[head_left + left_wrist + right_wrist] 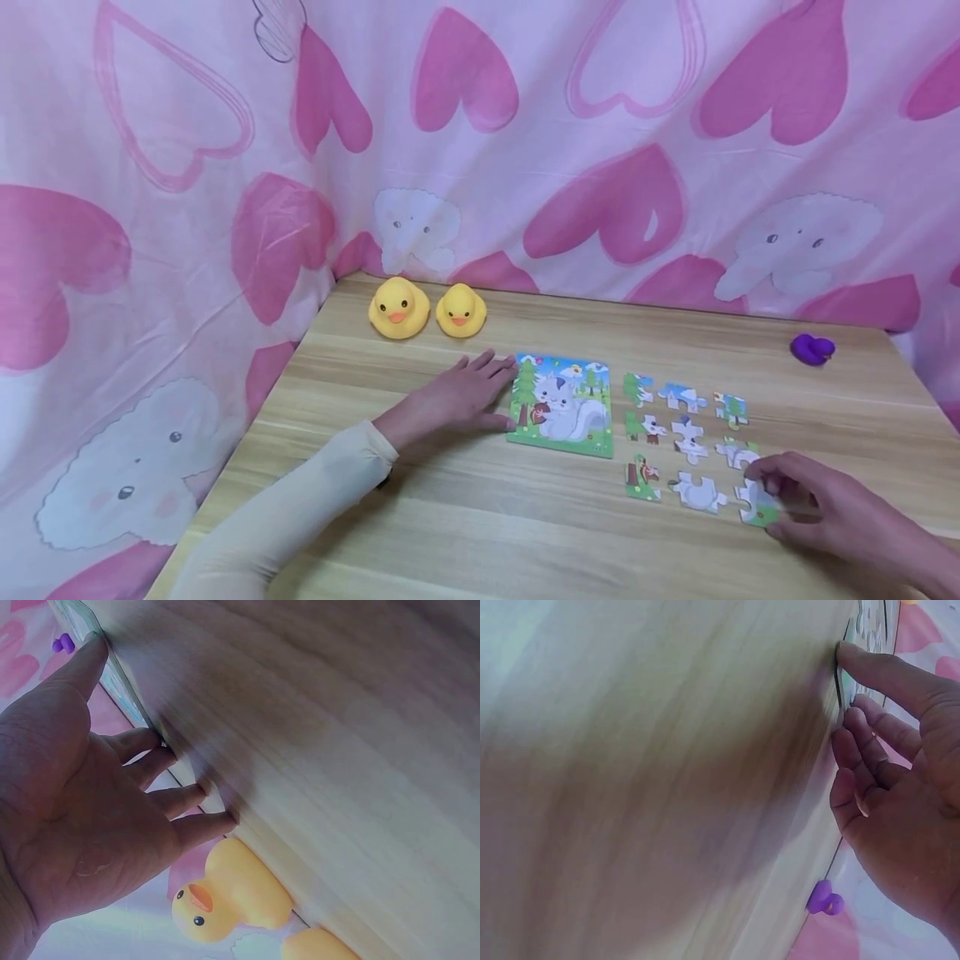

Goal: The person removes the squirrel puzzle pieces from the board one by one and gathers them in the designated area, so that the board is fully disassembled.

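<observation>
A square squirrel picture board lies flat on the wooden table. My left hand is spread at its left side, fingers straight, thumb and fingertips at the board's edge. To the board's right, several jigsaw pieces with parts of the same squirrel picture lie in three spaced rows. My right hand pinches the lower-right corner jigsaw piece, grey and green, with thumb at its near edge and fingers at its far side. In the right wrist view the thumb and curled fingers meet that piece low at the tabletop.
Two yellow rubber ducks stand at the back left of the table. A small purple duck sits at the back right. Pink heart-patterned curtain hangs along the table's back and left edges.
</observation>
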The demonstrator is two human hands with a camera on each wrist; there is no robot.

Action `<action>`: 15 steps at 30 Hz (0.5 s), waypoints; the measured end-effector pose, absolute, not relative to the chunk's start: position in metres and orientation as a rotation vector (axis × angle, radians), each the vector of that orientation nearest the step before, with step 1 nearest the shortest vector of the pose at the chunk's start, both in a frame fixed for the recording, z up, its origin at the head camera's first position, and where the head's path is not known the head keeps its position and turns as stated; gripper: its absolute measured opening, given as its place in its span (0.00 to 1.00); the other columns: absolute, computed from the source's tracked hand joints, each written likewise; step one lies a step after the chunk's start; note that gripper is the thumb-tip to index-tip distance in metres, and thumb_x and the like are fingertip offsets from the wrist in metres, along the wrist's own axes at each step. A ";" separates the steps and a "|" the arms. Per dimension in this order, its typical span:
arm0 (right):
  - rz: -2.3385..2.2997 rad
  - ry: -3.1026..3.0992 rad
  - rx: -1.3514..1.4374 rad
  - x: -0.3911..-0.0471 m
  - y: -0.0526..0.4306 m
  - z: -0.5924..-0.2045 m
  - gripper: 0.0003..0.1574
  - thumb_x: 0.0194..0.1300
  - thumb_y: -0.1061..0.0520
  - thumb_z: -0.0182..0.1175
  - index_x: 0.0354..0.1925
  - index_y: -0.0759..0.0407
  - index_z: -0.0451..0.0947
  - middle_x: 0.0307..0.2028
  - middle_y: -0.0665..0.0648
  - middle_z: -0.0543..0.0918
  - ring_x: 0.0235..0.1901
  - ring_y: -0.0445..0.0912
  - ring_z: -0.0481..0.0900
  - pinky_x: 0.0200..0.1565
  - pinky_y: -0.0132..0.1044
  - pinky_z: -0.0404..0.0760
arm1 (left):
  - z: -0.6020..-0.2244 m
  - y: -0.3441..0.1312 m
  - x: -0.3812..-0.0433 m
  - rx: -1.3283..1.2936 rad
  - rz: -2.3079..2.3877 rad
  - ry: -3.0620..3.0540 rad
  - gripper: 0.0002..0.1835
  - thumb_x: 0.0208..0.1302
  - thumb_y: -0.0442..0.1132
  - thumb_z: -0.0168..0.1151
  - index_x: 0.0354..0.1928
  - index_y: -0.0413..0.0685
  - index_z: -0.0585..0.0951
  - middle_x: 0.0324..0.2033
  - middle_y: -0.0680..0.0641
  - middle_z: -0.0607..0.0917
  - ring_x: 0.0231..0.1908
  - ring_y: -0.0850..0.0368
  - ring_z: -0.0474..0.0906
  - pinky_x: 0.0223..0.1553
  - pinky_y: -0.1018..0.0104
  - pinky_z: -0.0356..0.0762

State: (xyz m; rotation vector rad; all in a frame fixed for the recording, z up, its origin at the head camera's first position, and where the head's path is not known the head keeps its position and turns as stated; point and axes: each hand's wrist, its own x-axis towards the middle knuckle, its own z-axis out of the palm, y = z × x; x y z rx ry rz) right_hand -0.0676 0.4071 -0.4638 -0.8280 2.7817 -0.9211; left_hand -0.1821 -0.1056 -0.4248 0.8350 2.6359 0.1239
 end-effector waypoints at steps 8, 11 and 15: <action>-0.792 2.779 -0.763 -0.074 0.407 -0.450 0.34 0.52 0.56 0.83 0.55 0.50 0.79 0.45 0.36 0.83 0.41 0.26 0.75 0.37 0.21 0.76 | -0.427 -0.105 -0.183 0.834 0.188 2.612 0.51 0.71 0.70 0.59 0.86 0.56 0.52 0.86 0.53 0.50 0.87 0.43 0.40 0.84 0.36 0.46; -0.775 2.864 -0.769 -0.079 0.403 -0.444 0.30 0.53 0.58 0.82 0.51 0.47 0.79 0.40 0.36 0.82 0.38 0.28 0.75 0.33 0.26 0.74 | -0.429 -0.106 -0.182 0.832 0.195 2.600 0.51 0.72 0.70 0.57 0.86 0.57 0.51 0.87 0.54 0.49 0.87 0.45 0.38 0.85 0.38 0.44; -0.790 2.936 -0.669 -0.094 0.399 -0.436 0.21 0.62 0.61 0.76 0.51 0.51 0.81 0.41 0.43 0.83 0.38 0.26 0.75 0.31 0.28 0.76 | -0.431 -0.108 -0.180 0.841 0.175 2.606 0.51 0.73 0.71 0.55 0.87 0.57 0.48 0.87 0.55 0.48 0.87 0.46 0.37 0.86 0.40 0.43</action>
